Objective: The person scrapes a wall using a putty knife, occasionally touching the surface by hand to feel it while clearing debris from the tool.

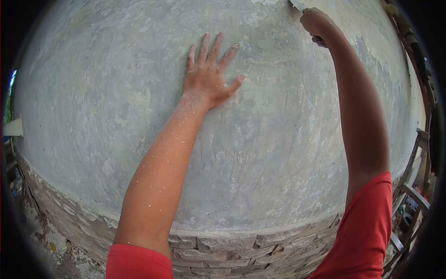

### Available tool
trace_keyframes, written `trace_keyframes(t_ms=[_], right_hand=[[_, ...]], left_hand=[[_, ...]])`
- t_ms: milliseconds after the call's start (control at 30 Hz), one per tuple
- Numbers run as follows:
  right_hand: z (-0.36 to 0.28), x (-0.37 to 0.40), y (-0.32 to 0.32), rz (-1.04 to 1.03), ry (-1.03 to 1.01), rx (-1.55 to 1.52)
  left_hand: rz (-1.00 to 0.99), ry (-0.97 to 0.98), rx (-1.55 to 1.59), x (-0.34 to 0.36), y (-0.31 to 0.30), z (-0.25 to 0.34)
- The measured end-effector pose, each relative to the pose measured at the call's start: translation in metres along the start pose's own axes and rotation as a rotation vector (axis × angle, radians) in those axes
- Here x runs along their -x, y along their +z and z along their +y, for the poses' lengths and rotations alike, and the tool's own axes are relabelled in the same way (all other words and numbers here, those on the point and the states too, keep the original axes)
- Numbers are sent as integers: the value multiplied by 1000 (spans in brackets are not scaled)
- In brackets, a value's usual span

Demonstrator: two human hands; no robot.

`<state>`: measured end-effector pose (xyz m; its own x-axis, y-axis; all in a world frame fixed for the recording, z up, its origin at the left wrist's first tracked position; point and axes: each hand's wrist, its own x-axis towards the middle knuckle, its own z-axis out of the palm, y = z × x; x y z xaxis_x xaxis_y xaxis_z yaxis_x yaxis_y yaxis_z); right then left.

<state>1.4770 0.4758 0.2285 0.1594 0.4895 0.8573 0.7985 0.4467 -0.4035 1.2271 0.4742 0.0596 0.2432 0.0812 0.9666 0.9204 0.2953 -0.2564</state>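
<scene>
My left hand (209,76) lies flat on the grey-green wall (260,153), fingers spread, with pale dust and flakes on the hand and forearm. Up at the top right, my right hand (318,28) is closed around a scraper (298,5). Its metal blade points up and left against the wall, partly cut off by the frame's top edge; its handle is mostly hidden in my fist. Patches of lighter, peeled surface show near the blade.
A band of rough stone cladding (227,255) runs along the wall's base, with a narrow ledge above it. At the right edge stands a wooden frame or ladder (416,195) beside some clutter. Debris-strewn ground (58,249) shows at the lower left.
</scene>
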Motion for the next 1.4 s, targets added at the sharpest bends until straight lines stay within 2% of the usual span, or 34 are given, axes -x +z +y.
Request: trace_keyframes(t_ms=[67,133,267,333,467,667,733,800,900,1000,1067,1133,1300,1400], right_hand=[[-2,1,-4,-16,-12,31],[-10,-7,3,74,4,-10],[-4,-7,5,2,-9,-124],[3,2,0,30,-120,29],[-1,-7,-9,66,-184,30],[25,41,-14,-55,-187,-43],[24,35,-18,-81,-198,-32],[17,21,-13,4,-219,43],[20,17,-15,-75,-211,0],[27,57,-20,-142,-253,-85],[32,43,-9,-115,-276,-79],[27,18,4,58,-326,-21],[20,22,-12,-173,-141,-28],[21,49,-14,-153,-223,-80]], left_hand=[[16,-10,-7,-2,-1,1],[-9,-15,-8,-1,-2,1],[-11,-14,-20,-2,-2,3],[-29,-33,-19,-4,-4,5],[-117,-48,-46,-5,-14,5],[-141,-66,-55,-31,-14,12],[-143,-105,-21,-46,-11,24],[-135,-111,-20,-60,-8,36],[-131,-94,-17,-79,-6,35],[-147,-63,-19,-92,-9,34],[-149,-79,-11,-99,-12,33],[-168,-87,-35,-101,-12,34],[-160,-54,-25,-106,-10,28],[-148,-76,-22,-106,-13,26]])
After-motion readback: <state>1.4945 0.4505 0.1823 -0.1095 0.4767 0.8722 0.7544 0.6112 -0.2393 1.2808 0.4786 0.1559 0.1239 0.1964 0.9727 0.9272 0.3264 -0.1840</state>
